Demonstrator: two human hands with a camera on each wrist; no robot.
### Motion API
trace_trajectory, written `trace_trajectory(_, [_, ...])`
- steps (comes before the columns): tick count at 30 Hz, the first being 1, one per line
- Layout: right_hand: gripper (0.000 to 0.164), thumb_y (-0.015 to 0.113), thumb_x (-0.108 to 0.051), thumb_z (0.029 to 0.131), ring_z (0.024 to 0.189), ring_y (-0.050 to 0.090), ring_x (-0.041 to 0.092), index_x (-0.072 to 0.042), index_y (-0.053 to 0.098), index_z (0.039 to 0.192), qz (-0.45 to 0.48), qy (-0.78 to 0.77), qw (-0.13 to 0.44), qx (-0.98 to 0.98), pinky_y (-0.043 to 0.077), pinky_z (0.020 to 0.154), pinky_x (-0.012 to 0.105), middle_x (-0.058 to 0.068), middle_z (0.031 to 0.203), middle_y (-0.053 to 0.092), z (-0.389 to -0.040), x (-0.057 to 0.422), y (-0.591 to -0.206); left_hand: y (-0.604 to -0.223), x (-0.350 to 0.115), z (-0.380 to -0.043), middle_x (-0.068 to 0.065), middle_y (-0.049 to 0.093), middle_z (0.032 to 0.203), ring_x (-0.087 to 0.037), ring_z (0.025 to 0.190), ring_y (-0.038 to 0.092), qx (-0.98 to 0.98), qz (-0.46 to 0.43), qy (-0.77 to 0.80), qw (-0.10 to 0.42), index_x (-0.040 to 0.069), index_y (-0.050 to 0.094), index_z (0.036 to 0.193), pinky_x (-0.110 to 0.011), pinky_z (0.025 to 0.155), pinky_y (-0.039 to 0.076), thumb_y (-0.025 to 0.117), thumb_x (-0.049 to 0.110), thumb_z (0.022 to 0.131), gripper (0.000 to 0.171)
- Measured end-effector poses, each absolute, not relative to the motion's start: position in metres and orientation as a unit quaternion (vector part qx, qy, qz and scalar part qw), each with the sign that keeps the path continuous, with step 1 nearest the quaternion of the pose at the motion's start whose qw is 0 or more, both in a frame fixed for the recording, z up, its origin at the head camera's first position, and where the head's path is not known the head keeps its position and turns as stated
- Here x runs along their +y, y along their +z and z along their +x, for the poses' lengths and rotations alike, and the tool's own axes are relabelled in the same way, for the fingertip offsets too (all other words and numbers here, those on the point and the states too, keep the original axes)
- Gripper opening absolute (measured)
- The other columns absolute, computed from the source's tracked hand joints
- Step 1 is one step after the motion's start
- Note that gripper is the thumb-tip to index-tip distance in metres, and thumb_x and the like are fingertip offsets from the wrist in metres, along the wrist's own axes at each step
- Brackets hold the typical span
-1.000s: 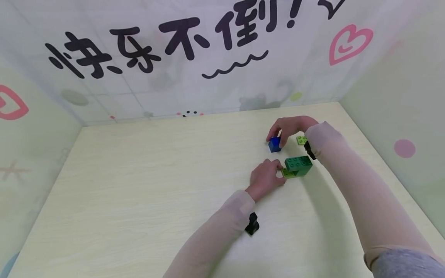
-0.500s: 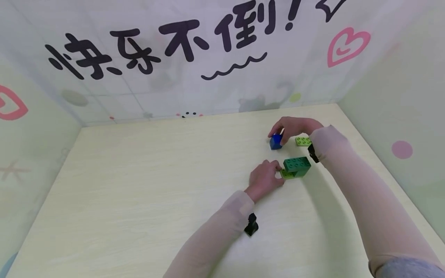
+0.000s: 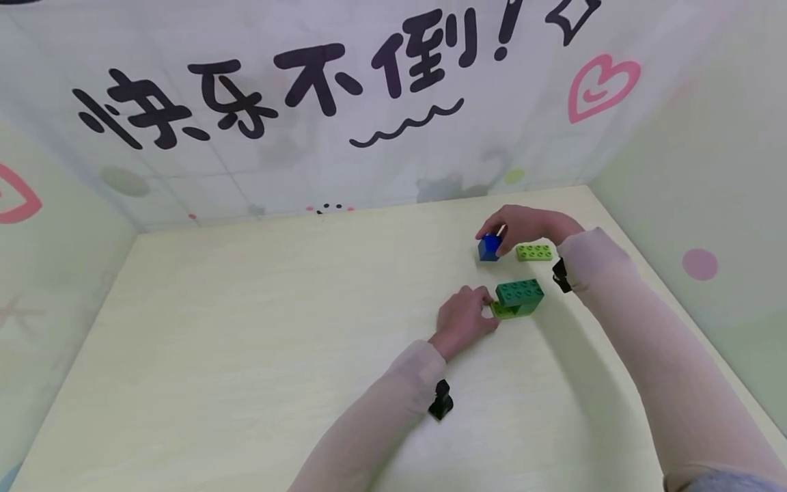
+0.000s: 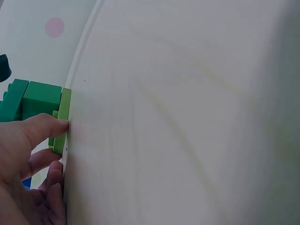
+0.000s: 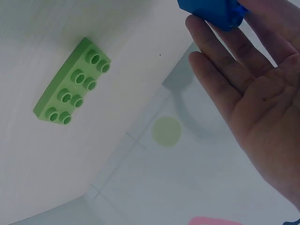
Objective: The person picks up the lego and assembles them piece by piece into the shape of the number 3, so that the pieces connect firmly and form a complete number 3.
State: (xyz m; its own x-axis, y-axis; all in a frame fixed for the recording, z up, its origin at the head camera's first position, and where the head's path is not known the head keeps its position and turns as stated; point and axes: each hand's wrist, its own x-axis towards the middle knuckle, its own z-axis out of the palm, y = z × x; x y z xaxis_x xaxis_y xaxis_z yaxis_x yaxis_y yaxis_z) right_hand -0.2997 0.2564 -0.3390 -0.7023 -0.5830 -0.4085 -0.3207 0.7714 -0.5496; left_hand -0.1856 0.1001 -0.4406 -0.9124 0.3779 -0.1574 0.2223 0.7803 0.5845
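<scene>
In the head view my left hand (image 3: 462, 320) pinches the left end of a light green flat building brick (image 4: 65, 108) between thumb and fingers. On that flat brick stands a dark green stack, its studded top brick (image 3: 520, 292) overhanging toward my left hand. Farther back, my right hand (image 3: 522, 225) holds a blue building brick (image 3: 489, 248) by its sides, from above. The right wrist view shows the blue brick (image 5: 213, 11) at the fingertips, partly cut off by the frame's upper edge.
A second light green flat brick (image 3: 534, 253) with two rows of studs lies on the pale wooden table (image 3: 258, 328), right of the blue brick. Printed wall panels (image 3: 295, 157) rise at the table's back and sides.
My right hand has shifted slightly back and to the right with the blue brick, uncovering more of the loose light green brick. My left hand keeps its pinch, and the head view has tilted slightly.
</scene>
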Motion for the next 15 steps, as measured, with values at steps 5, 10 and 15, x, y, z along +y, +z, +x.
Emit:
trace_trajectory(5, [0.045, 0.066, 0.002, 0.080, 0.111, 0.050, 0.037, 0.003, 0.054, 0.123, -0.258, -0.228, 0.279, 0.896, 0.044, 0.088, 0.043, 0.023, 0.122, 0.052, -0.293, 0.258, -0.334, -0.441, 0.099, -0.185, 0.005, 0.047, 0.080, -0.010, 0.067, 0.046, 0.934, 0.163, 0.291, 0.128, 0.017, 0.062, 0.109, -0.021, 0.054, 0.036, 0.072, 0.031, 0.078, 0.035])
trace_trajectory(10, [0.044, 0.066, 0.000, 0.080, 0.108, 0.052, 0.039, 0.005, 0.054, 0.122, -0.263, -0.233, 0.268, 0.897, 0.046, 0.085, 0.042, 0.024, 0.120, 0.053, -0.284, 0.260, -0.327, -0.441, 0.100, -0.185, 0.005, 0.047, 0.081, -0.010, 0.068, 0.046, 0.933, 0.162, 0.295, 0.129, 0.017, 0.062, 0.109, -0.021, 0.055, 0.037, 0.072, 0.030, 0.078, 0.035])
trace_trajectory(15, [0.044, 0.068, -0.002, 0.080, 0.107, 0.053, 0.038, 0.005, 0.055, 0.121, -0.265, -0.234, 0.253, 0.901, 0.047, 0.083, 0.041, 0.023, 0.119, 0.054, -0.276, 0.263, -0.322, -0.441, 0.099, -0.184, 0.005, 0.047, 0.080, -0.010, 0.068, 0.045, 0.931, 0.162, 0.300, 0.131, 0.016, 0.062, 0.110, -0.021, 0.055, 0.036, 0.072, 0.029, 0.078, 0.035])
